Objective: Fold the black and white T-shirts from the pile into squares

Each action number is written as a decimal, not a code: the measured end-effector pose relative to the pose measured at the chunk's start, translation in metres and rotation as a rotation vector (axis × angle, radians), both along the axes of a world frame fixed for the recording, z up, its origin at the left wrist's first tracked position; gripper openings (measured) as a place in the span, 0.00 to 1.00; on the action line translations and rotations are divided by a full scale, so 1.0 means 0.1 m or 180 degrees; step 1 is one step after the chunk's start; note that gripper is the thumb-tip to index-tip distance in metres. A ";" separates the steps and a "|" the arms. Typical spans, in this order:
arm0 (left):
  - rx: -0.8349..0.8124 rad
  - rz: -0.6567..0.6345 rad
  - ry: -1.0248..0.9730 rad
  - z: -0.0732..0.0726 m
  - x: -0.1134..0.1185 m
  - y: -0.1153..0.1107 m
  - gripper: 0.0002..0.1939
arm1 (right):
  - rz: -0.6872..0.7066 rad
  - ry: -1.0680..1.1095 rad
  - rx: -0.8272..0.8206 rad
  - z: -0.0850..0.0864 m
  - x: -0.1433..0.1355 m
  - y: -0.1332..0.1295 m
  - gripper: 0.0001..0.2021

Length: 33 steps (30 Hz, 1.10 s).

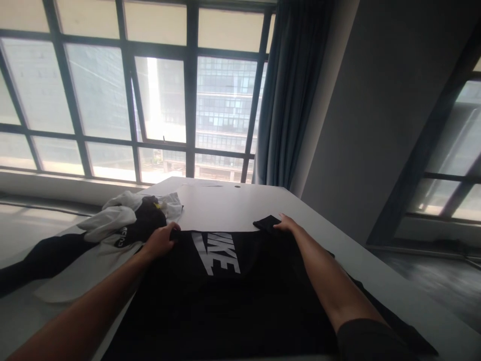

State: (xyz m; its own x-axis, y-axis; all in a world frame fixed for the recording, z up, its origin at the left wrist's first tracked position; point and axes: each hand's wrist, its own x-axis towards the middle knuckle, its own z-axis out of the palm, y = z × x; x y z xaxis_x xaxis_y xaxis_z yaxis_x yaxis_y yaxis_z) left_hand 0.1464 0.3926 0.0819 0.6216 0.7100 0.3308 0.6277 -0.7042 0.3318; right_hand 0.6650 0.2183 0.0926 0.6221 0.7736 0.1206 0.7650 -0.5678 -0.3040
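Note:
A black Nike top [263, 291] with large pale lettering is spread over the table in front of me. At its far left corner, the fingers of my left hand [161, 240] are closed on the edge. My right hand [287, 223] pinches the far right part, where a small dark flap of the cloth sticks up past the edge. A long dark strip of cloth, perhaps a sleeve, runs toward the lower right beyond my right forearm. My right forearm covers part of the top's right side.
Left of the top lies a heap of white and black clothes [116, 220], some with printed letters. The white table [225, 205] reaches toward the windows [161, 100]. A blue-grey curtain [289, 100] hangs beside a grey pillar [361, 115]. Thin papers lie at the table's far end.

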 end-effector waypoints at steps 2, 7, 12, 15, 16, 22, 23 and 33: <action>0.0002 -0.0104 -0.0248 0.00 0.01 0.01 0.23 | 0.0012 -0.0025 0.0093 0.00 0.04 0.09 0.43; 0.0318 -0.0173 -0.0637 0.05 0.00 0.02 0.13 | -0.0168 -0.0101 0.0222 0.14 0.17 0.08 0.24; 0.0778 0.0008 -0.1174 0.18 -0.02 -0.07 0.12 | -0.0579 -0.0216 0.1932 0.50 0.33 -0.27 0.16; 0.0778 -0.0124 -0.1350 0.26 -0.04 -0.13 0.11 | -0.0263 0.0424 0.2725 0.59 0.34 -0.66 0.15; 0.0710 -0.0199 -0.1368 0.29 -0.06 -0.15 0.11 | -0.0144 0.0672 0.2824 0.57 0.33 -0.83 0.15; -0.0230 -0.0881 -0.1251 0.37 -0.18 -0.26 0.12 | 0.0390 0.1355 0.2040 0.25 0.09 -1.83 0.21; -0.0338 -0.0981 -0.1156 0.38 -0.20 -0.28 0.12 | 0.0415 0.1329 0.1840 0.21 0.04 -1.95 0.20; -0.0503 -0.1477 -0.0123 0.35 -0.33 -0.25 0.11 | 0.0398 0.1088 0.1279 0.25 -0.28 -2.29 0.10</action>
